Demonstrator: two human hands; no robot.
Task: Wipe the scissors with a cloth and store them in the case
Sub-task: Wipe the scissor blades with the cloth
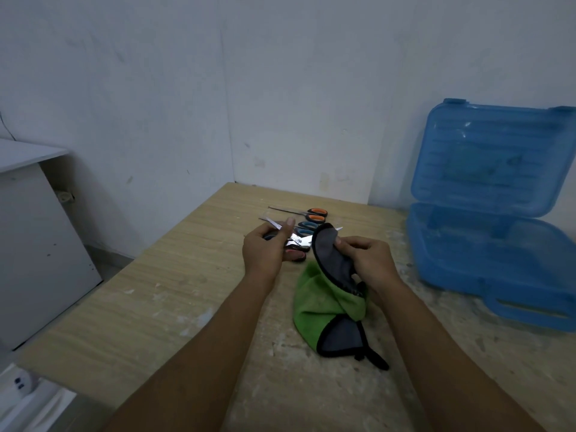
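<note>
Holding a pair of scissors above the table, the left hand has its fingers curled round the handle end and its thumb raised over the top. The shiny blades stick out of the hand toward the case. The blades look parted, and a red and black handle loop shows just under the fingers.

The right hand sits between the left hand and the case, with fingers and thumb pinching a fold of the cloth. The cloth is green on one face and grey on the other, with a black edge. Its grey upper flap stands right beside the blade that points toward the case; whether the two touch I cannot tell. The rest of the cloth hangs from the hand and lies bunched on the table, near the case's front corner.

The case is blue see-through plastic and stands open. Its lid is tilted back toward the wall, and its base lies flat with the carry handle facing the person.

Two more pairs lie flat on the table, well apart from the case and beyond the hands. The orange-handled pair and the blue-handled pair are just beside each other. Their handles point toward the case and their blades away from it. The left thumb and the cloth hide part of the blue-handled pair.

A white cabinet stands far from the case, past the table's opposite edge.
</note>
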